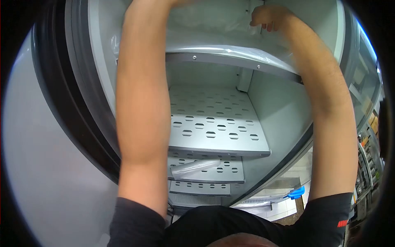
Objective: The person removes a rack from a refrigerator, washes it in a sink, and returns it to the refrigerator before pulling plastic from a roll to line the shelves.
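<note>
My right hand (271, 17) is inside the upper part of an upright cabinet with shelves, its fingers curled in at the clear plastic sheet. That plastic sheet (230, 50) covers the upper shelf and hangs a little over its front edge (224, 61). My left hand (180, 2) reaches up over the left side of the same shelf. The top edge of the picture cuts most of it off, so its fingers are hidden.
Lower down are slotted metal shelves (218, 144), and a rolled piece of clear plastic (195, 168) lies on one of them. The cabinet's open door (57, 136) stands at left. A blue object (296, 192) is near the tiled floor (282, 210) at right.
</note>
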Available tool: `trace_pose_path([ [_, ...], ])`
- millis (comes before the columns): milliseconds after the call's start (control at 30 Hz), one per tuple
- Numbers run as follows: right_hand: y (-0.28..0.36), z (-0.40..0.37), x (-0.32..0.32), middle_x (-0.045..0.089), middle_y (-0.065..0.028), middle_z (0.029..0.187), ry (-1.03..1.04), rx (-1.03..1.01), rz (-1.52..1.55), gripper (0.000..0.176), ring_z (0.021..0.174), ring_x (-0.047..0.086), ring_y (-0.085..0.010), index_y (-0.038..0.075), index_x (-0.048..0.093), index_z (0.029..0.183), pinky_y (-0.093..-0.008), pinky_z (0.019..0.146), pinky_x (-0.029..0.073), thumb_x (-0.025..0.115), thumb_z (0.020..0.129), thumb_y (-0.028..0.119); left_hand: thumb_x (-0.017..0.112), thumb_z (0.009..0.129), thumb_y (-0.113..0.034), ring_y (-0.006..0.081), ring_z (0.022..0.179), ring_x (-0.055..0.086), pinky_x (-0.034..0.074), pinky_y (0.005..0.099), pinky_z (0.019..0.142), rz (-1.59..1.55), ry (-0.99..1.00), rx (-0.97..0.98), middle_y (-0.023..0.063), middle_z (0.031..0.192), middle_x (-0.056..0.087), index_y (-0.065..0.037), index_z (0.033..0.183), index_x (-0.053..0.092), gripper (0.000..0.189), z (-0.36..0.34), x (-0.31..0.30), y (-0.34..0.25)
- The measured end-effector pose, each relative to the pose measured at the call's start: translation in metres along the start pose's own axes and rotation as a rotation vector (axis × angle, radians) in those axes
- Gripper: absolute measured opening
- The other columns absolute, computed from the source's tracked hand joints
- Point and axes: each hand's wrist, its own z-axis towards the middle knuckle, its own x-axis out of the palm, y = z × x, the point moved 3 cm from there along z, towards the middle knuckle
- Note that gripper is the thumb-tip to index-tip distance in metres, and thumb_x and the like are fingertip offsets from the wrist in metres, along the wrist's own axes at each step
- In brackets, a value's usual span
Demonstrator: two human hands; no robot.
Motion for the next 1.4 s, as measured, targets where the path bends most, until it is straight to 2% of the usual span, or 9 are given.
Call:
trace_pose_path([
  [133, -0.013, 0.007, -0.003, 0.055, -0.0232, 0.145, -0.099, -0.069, -0.223, 0.076, 0.130, 0.057, -0.0343, -0.002, 0.053, 0.142, -0.0464, 0.109, 0.047, 0.058, 0.093, 0.055, 0.049, 0.102, -0.040, 0.0285, 0.128, 0.056, 0.045, 0.0392, 0.106, -0.152, -0.161, 0.039, 0.0188, 0.134, 0.062, -0.005, 0.128, 0.067, 0.047, -0.102, -0.004, -0.019],
  [233, 0.007, -0.016, -0.007, 0.058, -0.0226, 0.141, -0.127, -0.233, -0.123, 0.066, 0.125, 0.061, -0.0336, 0.001, 0.056, 0.140, -0.0475, 0.104, 0.051, 0.058, 0.095, 0.048, 0.070, 0.092, -0.028, 0.0255, 0.104, 0.066, 0.052, 0.0381, 0.089, -0.226, -0.453, -0.032, 0.0089, 0.108, 0.071, -0.005, 0.111, 0.075, 0.030, -0.118, 0.035, 0.007],
  [367, 0.046, 0.033, 0.001, 0.058, -0.0188, 0.135, -0.080, -0.376, -0.277, 0.067, 0.111, 0.063, -0.0308, 0.008, 0.052, 0.145, -0.0440, 0.092, 0.056, 0.056, 0.095, 0.052, 0.071, 0.091, -0.037, 0.0282, 0.087, 0.063, 0.048, 0.0412, 0.078, 0.076, -0.760, 0.097, 0.0072, 0.090, 0.069, -0.010, 0.090, 0.077, 0.028, -0.128, 0.057, 0.031],
  [733, 0.039, 0.178, 0.106, 0.047, -0.0155, 0.152, 0.065, -0.627, -0.127, 0.071, 0.136, 0.049, -0.0323, 0.007, 0.047, 0.149, -0.0458, 0.110, 0.041, 0.050, 0.099, 0.057, 0.072, 0.087, -0.044, 0.0272, 0.068, 0.057, 0.043, 0.0408, 0.069, 0.031, -0.812, -0.043, 0.0066, 0.065, 0.056, -0.006, 0.061, 0.066, 0.047, -0.138, 0.069, 0.045],
  [833, 0.030, 0.184, 0.115, 0.047, -0.0150, 0.153, 0.103, -0.622, -0.130, 0.070, 0.137, 0.048, -0.0327, 0.008, 0.047, 0.150, -0.0457, 0.111, 0.040, 0.050, 0.099, 0.057, 0.069, 0.092, -0.044, 0.0258, 0.067, 0.055, 0.042, 0.0410, 0.070, 0.056, -0.772, -0.068, 0.0047, 0.066, 0.057, -0.006, 0.068, 0.070, 0.045, -0.135, 0.071, 0.045],
  [1100, 0.079, 0.181, 0.045, 0.055, -0.0137, 0.144, -0.217, -0.587, -0.820, 0.062, 0.130, 0.053, -0.0320, 0.010, 0.050, 0.147, -0.0444, 0.107, 0.045, 0.050, 0.099, 0.049, 0.071, 0.088, -0.036, 0.0241, 0.063, 0.051, 0.038, 0.0394, 0.065, 0.056, -0.914, 0.001, 0.0027, 0.063, 0.052, -0.009, 0.061, 0.065, 0.038, -0.132, 0.079, 0.050],
  [1167, 0.111, 0.167, 0.015, 0.059, -0.0129, 0.136, -0.094, -0.504, -0.854, 0.057, 0.123, 0.057, -0.0300, 0.012, 0.051, 0.145, -0.0448, 0.100, 0.051, 0.050, 0.099, 0.045, 0.071, 0.088, -0.035, 0.0242, 0.063, 0.050, 0.037, 0.0395, 0.063, 0.054, -0.925, 0.018, 0.0026, 0.063, 0.050, -0.010, 0.060, 0.063, 0.038, -0.130, 0.080, 0.051],
  [1233, 0.145, 0.101, 0.011, 0.065, -0.0100, 0.131, -0.112, -0.449, -0.468, 0.050, 0.117, 0.061, -0.0259, 0.013, 0.056, 0.142, -0.0452, 0.097, 0.050, 0.049, 0.099, 0.040, 0.071, 0.087, -0.034, 0.0244, 0.062, 0.050, 0.036, 0.0398, 0.062, 0.036, -0.941, 0.030, 0.0026, 0.062, 0.049, -0.010, 0.060, 0.063, 0.038, -0.131, 0.081, 0.051],
  [1400, 0.226, 0.107, 0.028, 0.058, -0.0096, 0.140, -0.244, -0.951, -0.223, 0.047, 0.122, 0.060, -0.0235, 0.016, 0.055, 0.144, -0.0432, 0.087, 0.055, 0.046, 0.101, 0.032, 0.072, 0.087, -0.033, 0.0246, 0.063, 0.050, 0.038, 0.0394, 0.064, 0.003, -0.994, 0.040, 0.0026, 0.064, 0.051, -0.010, 0.059, 0.062, 0.038, -0.132, 0.081, 0.052],
])
